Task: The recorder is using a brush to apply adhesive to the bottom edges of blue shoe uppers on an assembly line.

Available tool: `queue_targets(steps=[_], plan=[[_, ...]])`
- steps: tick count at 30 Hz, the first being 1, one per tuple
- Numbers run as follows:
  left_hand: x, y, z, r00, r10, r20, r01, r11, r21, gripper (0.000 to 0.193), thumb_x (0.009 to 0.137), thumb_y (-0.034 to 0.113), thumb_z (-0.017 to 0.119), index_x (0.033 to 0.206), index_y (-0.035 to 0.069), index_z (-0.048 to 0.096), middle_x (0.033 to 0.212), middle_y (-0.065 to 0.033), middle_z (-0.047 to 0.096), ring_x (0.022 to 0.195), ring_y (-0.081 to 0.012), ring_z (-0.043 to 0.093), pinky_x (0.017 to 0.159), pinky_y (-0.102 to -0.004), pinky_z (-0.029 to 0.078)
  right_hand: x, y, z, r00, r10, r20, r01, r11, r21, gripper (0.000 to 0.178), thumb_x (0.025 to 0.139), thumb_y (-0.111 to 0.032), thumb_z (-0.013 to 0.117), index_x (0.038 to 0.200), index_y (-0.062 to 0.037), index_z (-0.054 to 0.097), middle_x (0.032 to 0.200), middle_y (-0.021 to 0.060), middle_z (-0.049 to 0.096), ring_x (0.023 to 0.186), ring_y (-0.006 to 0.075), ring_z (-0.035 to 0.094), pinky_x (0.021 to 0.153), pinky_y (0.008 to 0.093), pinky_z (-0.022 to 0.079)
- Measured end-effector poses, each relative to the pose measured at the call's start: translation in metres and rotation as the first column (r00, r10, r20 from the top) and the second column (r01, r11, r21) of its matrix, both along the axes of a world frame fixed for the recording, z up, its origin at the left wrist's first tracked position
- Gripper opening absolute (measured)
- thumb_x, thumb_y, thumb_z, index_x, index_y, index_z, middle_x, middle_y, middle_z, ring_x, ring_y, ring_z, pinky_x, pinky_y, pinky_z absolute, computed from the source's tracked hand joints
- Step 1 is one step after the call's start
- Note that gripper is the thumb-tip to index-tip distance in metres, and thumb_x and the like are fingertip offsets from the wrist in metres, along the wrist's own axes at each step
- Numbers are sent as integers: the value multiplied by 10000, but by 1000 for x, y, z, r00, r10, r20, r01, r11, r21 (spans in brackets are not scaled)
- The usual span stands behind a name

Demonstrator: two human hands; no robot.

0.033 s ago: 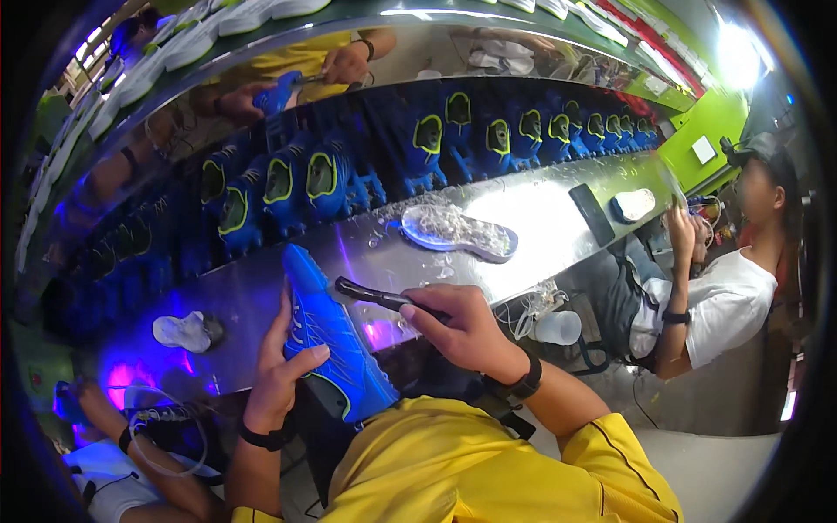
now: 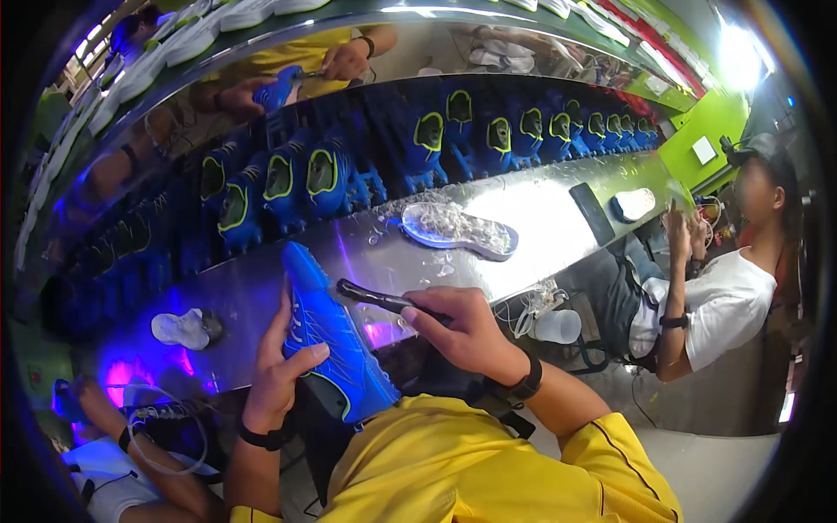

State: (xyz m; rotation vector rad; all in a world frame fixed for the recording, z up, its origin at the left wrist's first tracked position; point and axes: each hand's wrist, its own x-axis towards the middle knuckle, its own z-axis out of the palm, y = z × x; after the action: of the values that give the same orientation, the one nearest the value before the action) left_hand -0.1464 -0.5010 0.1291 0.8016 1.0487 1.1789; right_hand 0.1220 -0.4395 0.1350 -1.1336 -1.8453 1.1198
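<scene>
My left hand (image 2: 277, 375) grips a blue shoe (image 2: 336, 331) by its side, fingers behind it and thumb across its front. The shoe is tilted, its toe pointing up and away from me and its heel close to my yellow shirt. Grey-white laces and a thin yellow-green collar line show on it. My right hand (image 2: 462, 327) is closed around a slim black hand tool (image 2: 375, 297). The tool's rounded tip points left, just off the shoe's right edge; whether it touches cannot be made out. What kind of tool it is does not show clearly.
Blue shoes (image 2: 323, 179) line a rack behind the metal bench (image 2: 366, 253). A pad covered in scraps (image 2: 458, 231), a black flat object (image 2: 592, 213) and a crumpled white wad (image 2: 181, 329) lie on the bench. Co-workers sit at right (image 2: 732, 296) and lower left (image 2: 157, 471).
My hands, the shoe and the tool stay almost still. At the right, the co-worker's raised hands have shifted slightly.
</scene>
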Motion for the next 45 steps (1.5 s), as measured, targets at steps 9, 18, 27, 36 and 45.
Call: queue_targets(steps=[9, 18, 27, 36, 45], plan=[[-3, -10, 10, 994, -97, -50, 99, 995, 26, 1023, 822, 104, 768, 1687, -11, 232, 1487, -105, 562, 1309, -192, 585, 1154, -348, 434, 4, -8, 12, 994, -9, 106, -5, 992, 126, 237, 989, -110, 719, 1155, 57, 742, 774, 131, 644, 636, 186, 592, 596, 331, 449], [-12, -7, 10, 1000, 6, -5, -6, 1000, 8, 981, 817, 113, 727, 1682, 9, 275, 1533, -114, 550, 1371, -220, 561, 1184, -351, 405, 13, -21, 20, 986, 161, 49, -165, 982, 91, 204, 960, -140, 740, 1093, 12, 769, 775, 172, 680, 657, 319, 654, 598, 393, 490], [-29, 7, 8, 993, 97, 63, -93, 994, -64, 903, 862, 108, 676, 1681, 37, 301, 1485, -106, 598, 1323, -216, 606, 1155, -359, 449, 30, -23, 36, 947, 307, 91, -308, 951, -1, 217, 958, -110, 735, 1095, 57, 757, 822, 178, 714, 663, 287, 680, 605, 360, 496], [-36, 16, -8, 968, 177, 178, -112, 939, -324, 615, 1015, 286, 673, 1532, 2, 502, 1358, -105, 687, 1193, -217, 696, 1057, -378, 543, 30, -12, 63, 962, 181, 204, -228, 944, 239, 212, 888, -97, 769, 1069, 13, 773, 741, 151, 657, 601, 304, 638, 550, 396, 472], [-16, -7, 24, 996, -46, 82, 65, 968, -244, 905, 901, 423, 809, 1559, -15, 369, 1181, -205, 706, 872, -246, 752, 644, -242, 585, 29, 13, 69, 958, 196, 210, -277, 822, 498, 294, 816, -77, 768, 1086, 39, 776, 756, 147, 674, 622, 256, 631, 566, 372, 467]])
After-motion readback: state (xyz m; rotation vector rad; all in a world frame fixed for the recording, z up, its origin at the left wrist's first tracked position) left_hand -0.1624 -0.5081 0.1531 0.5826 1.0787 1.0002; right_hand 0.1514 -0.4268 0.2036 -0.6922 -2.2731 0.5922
